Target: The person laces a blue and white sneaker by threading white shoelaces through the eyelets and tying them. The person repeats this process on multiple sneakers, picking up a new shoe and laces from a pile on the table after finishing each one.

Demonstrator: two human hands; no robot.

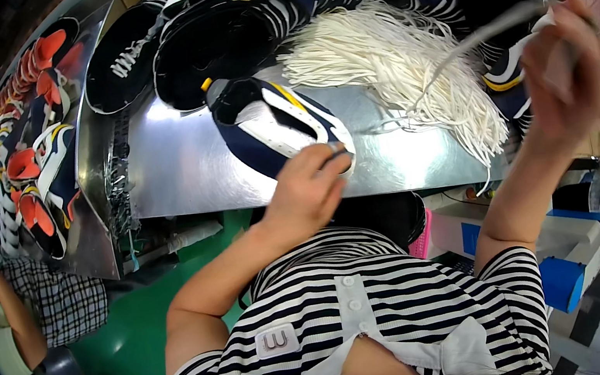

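Observation:
A shoe upper (245,137) in navy, white and yellow lies on the metal tabletop, its toe end towards me. My left hand (307,190) is closed on that toe end, fingers pinching its edge. Raised at the far right, my right hand (564,71) is smeared by motion. A white shoelace (483,33) stretches in an arc from its fingers down to the table. Between the two hands spreads a large heap of white shoelaces (381,53), some hanging over the table's front edge.
Stacked dark shoe uppers (230,41) crowd the table's back, and more stand at the back right. Next to the metal table (171,168), a second table on the left carries rows of uppers with orange linings (22,165). A person in a checked garment (58,292) sits there.

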